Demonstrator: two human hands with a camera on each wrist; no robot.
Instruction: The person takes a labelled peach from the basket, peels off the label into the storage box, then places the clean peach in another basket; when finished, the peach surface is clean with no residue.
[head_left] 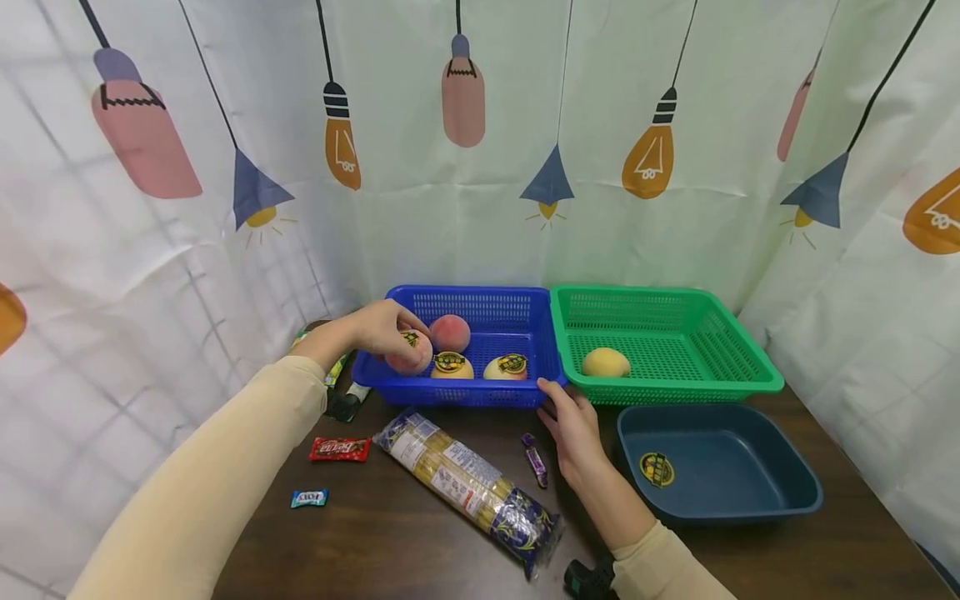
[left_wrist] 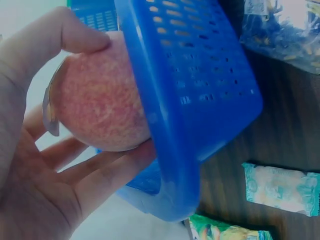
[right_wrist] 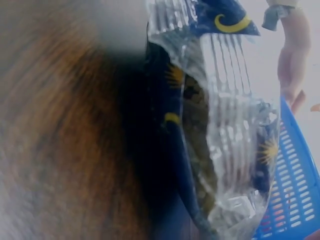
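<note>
At the left of the head view two small sweet wrappers, a red one (head_left: pixel 340 448) and a blue one (head_left: pixel 309 497), lie on the dark surface (head_left: pixel 390 542), with a long bag of pasta (head_left: pixel 468 487) slanting toward the bottom centre. Above them, the left hand (head_left: pixel 378 329) curls its fingers (left_wrist: pixel 90 172) and thumb round a pink peach (head_left: pixel 408 354), which sits at the near left corner of the blue basket (head_left: pixel 517 304), level with its rim. Three more fruits lie inside: another peach (head_left: pixel 450 332) and two stickered ones (head_left: pixel 452 367) (head_left: pixel 506 367). The step looks like moving this peach over the rim; the next move calls for a clean lift or lowering past the wall. At centre the right hand (head_left: pixel 573 425) rests with fingers straight, touching the basket's front right corner, seemingly steadying it. To the right, a green basket (head_left: pixel 742 367) holds a yellow fruit (head_left: pixel 606 362), and a dark tray (head_left: pixel 750 492) sits lower right.
</note>
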